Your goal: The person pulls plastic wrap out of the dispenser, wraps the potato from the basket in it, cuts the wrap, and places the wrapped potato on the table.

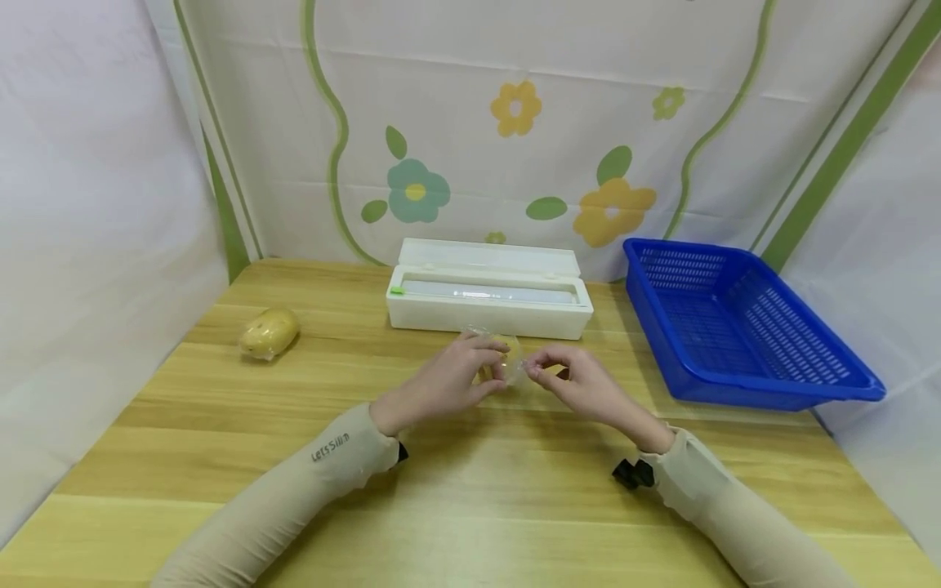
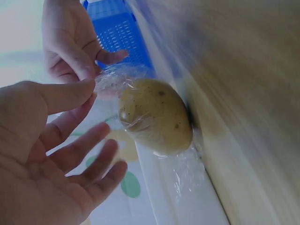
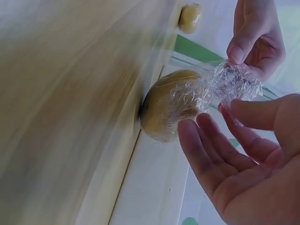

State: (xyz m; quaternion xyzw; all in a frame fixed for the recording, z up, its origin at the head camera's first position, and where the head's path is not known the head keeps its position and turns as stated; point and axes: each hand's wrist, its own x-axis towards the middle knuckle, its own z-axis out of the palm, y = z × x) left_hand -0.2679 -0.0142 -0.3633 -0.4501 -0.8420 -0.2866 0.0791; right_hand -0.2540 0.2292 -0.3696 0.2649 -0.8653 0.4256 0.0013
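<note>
A potato partly covered in clear cling film rests on the table in front of the white box. My left hand is at the potato's left side, pinching gathered film above it between thumb and index finger; its other fingers are spread. From the right, my right hand pinches the bunched film between thumb and forefinger. A loose flap of film hangs at the potato's far side in the left wrist view. In the head view the fingers hide much of the potato.
Another film-wrapped potato lies on the left of the wooden table. Behind the hands stands a long white box, lid raised, with a film roll and green slider. A blue plastic basket sits at the right, near the fabric backdrop.
</note>
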